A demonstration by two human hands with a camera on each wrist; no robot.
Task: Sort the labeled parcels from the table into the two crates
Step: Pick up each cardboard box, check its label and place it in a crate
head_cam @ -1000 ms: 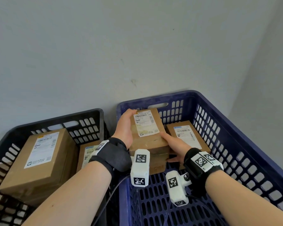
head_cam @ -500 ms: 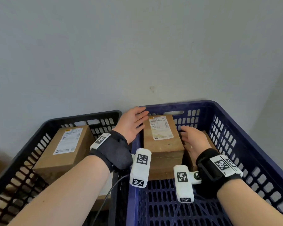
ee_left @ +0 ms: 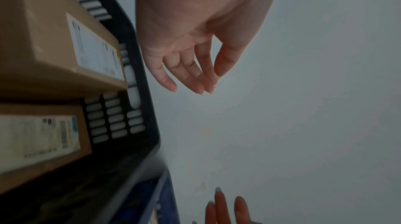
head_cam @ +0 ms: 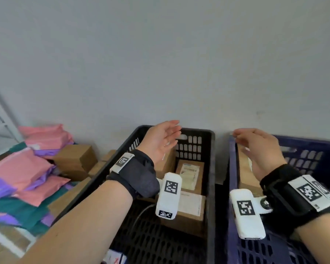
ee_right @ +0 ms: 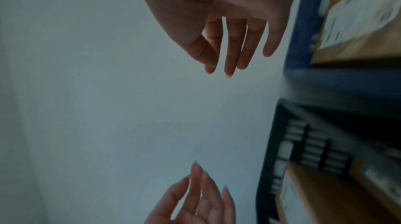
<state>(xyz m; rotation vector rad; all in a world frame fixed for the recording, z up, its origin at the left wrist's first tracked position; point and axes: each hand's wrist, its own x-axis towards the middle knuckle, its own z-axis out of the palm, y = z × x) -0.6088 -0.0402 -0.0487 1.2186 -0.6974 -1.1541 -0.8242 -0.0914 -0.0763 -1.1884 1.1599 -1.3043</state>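
My left hand [head_cam: 169, 135] hovers open, palm turned right, over the back of the black crate [head_cam: 211, 168]. My right hand [head_cam: 244, 142] hangs with relaxed fingers above the left rim of the blue crate [head_cam: 231, 197]; it holds nothing. Labeled brown parcels [head_cam: 190, 174] lie in the black crate, and another brown parcel [head_cam: 246, 180] stands against the blue crate's left wall. In the left wrist view the left hand [ee_left: 190, 66] is empty beside a labeled parcel [ee_left: 54, 39]. The right wrist view shows the right hand [ee_right: 234, 47] empty near the blue crate [ee_right: 303, 39].
On the table at the left lies a pile of pink and purple mailer bags [head_cam: 21, 172] on a green cloth, with plain cardboard boxes [head_cam: 74, 161] behind them. A grey wall rises right behind both crates.
Both hands let go of the parcel in the blue crate, rose and moved left. The view swung left, bringing the table pile into sight.
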